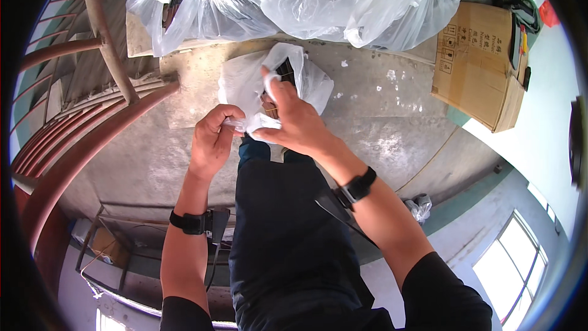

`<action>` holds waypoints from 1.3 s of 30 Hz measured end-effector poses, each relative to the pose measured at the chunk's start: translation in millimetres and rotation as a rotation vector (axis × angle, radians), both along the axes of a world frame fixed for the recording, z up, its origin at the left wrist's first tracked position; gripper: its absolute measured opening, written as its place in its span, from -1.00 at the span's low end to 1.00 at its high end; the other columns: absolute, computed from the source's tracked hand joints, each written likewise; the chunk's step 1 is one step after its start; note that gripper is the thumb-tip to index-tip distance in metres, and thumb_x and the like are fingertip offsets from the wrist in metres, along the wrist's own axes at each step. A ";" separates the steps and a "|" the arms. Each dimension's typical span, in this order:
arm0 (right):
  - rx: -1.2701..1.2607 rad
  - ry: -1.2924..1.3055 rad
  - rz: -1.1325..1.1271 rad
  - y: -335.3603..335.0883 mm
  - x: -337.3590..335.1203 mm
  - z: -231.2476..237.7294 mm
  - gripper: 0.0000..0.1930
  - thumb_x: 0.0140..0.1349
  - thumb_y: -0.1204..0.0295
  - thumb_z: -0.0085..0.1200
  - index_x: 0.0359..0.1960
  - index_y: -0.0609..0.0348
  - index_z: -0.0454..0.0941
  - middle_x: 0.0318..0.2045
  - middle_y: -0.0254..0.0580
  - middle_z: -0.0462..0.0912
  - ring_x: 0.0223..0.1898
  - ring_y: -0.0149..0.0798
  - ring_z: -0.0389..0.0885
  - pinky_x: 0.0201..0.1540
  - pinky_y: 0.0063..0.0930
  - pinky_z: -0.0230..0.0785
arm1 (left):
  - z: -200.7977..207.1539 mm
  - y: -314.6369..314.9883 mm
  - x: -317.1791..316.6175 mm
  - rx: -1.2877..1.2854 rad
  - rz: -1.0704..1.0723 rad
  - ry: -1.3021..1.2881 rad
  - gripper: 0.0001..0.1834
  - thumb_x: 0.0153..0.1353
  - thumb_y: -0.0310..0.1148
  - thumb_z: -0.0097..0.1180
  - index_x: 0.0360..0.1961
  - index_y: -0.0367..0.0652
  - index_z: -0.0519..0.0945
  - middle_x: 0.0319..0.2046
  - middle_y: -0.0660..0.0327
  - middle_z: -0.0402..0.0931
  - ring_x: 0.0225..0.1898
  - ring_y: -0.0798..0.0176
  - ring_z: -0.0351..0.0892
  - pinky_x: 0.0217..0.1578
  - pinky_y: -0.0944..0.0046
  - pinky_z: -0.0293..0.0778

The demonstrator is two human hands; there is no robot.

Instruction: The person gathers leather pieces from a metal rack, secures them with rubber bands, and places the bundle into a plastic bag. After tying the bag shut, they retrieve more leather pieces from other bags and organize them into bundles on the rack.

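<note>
On the floor in front of me stands a translucent white plastic bag [239, 83], its mouth spread apart. Dark brown, strip-like pieces [269, 105] show inside it; what they are I cannot make out. Pinched between the thumb and fingers of my left hand [214, 136] is the near left part of the bag's rim. My right hand [300, 117] reaches over the bag's right side, with bunched plastic gripped at its thumb and fingers. Both wrists carry black straps with small devices.
Large filled plastic bags [306, 0] line the far side. A cardboard box [474, 55] stands at the right, with dark gear on it. Red-brown metal railings [98, 147] curve along the left. A small crumpled plastic bag [419, 208] lies by the right wall.
</note>
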State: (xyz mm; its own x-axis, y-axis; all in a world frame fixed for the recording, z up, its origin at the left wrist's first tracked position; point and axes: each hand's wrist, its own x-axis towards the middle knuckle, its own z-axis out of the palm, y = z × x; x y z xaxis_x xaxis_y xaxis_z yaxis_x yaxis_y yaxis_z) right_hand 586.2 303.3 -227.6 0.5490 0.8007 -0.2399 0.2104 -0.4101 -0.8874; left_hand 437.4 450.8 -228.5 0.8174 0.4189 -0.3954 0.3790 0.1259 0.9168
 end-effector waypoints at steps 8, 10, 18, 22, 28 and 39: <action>0.036 -0.180 0.148 -15.7 -6.4 -19.7 -0.87 0.08 0.53 0.21 -0.31 0.17 0.60 -0.42 -0.12 0.59 -0.39 0.02 0.60 -0.35 -0.16 0.44 | -7.8 14.1 25.0 0.173 -0.054 -0.279 -0.22 0.01 -0.44 0.32 0.33 -0.12 0.35 0.10 0.05 0.47 0.18 0.09 0.46 0.22 0.13 0.35; 0.074 -0.073 0.058 -28.0 -5.6 -16.5 -0.84 0.05 0.60 0.17 -0.31 0.14 0.62 -0.45 -0.14 0.56 -0.42 -0.01 0.59 -0.38 -0.18 0.40 | -22.5 20.4 24.7 0.290 -0.206 -0.230 0.24 -0.23 -0.10 0.53 0.49 -0.02 0.09 0.41 -0.01 0.14 0.48 -0.02 0.05 0.43 -0.01 0.00; 0.089 0.014 0.220 -65.4 30.6 9.5 -0.77 -0.02 0.60 0.23 -0.27 0.14 0.65 -0.27 -0.15 0.68 -0.32 -0.05 0.68 -0.29 -0.30 0.51 | -54.4 -39.5 73.9 0.444 -0.711 -0.319 -0.21 0.10 -0.17 0.31 0.40 0.13 0.32 0.51 0.15 -0.03 0.53 -0.03 -0.15 0.49 -0.11 -0.20; 0.113 0.598 -0.404 -92.0 50.5 8.6 -0.88 0.29 0.51 0.13 -0.18 0.23 0.63 -0.36 -0.39 0.60 -0.43 -0.42 0.54 -0.33 -0.37 0.45 | -88.2 -62.6 69.2 -0.124 -0.519 -0.387 -0.58 0.29 -0.18 0.09 0.10 -0.16 0.58 0.28 0.13 0.43 0.50 0.03 0.01 0.49 0.02 -0.16; 0.534 1.093 -1.076 -171.7 128.0 -31.4 -0.76 0.48 0.30 -0.07 -0.17 0.21 0.55 -0.50 -0.45 0.39 -0.57 -0.50 0.30 -0.33 -0.48 0.31 | -89.2 -40.9 58.8 -0.912 0.143 -0.389 -0.53 0.53 0.00 -0.29 -0.51 0.01 0.35 -0.61 0.29 0.50 -0.25 0.08 0.70 0.46 -0.11 -0.03; 0.328 0.428 -0.472 -103.5 101.9 66.3 -0.74 0.28 0.38 0.03 -0.59 0.15 0.46 -0.36 -0.24 0.52 -0.33 -0.28 0.46 -0.17 -0.27 0.39 | -55.2 -43.5 85.6 -0.645 0.171 0.178 -0.54 0.43 0.11 -0.04 -0.45 -0.01 0.38 -0.64 0.49 0.08 -0.62 0.54 -0.02 -0.58 0.45 -0.05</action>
State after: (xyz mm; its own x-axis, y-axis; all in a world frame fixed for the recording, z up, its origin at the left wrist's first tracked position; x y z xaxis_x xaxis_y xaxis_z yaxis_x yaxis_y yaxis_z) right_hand 688.0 199.8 -161.3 0.7661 0.5686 -0.2996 -0.3182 -0.0694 -0.9455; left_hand 523.0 407.3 -283.7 0.6602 0.1724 -0.7310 0.4430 0.6967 0.5643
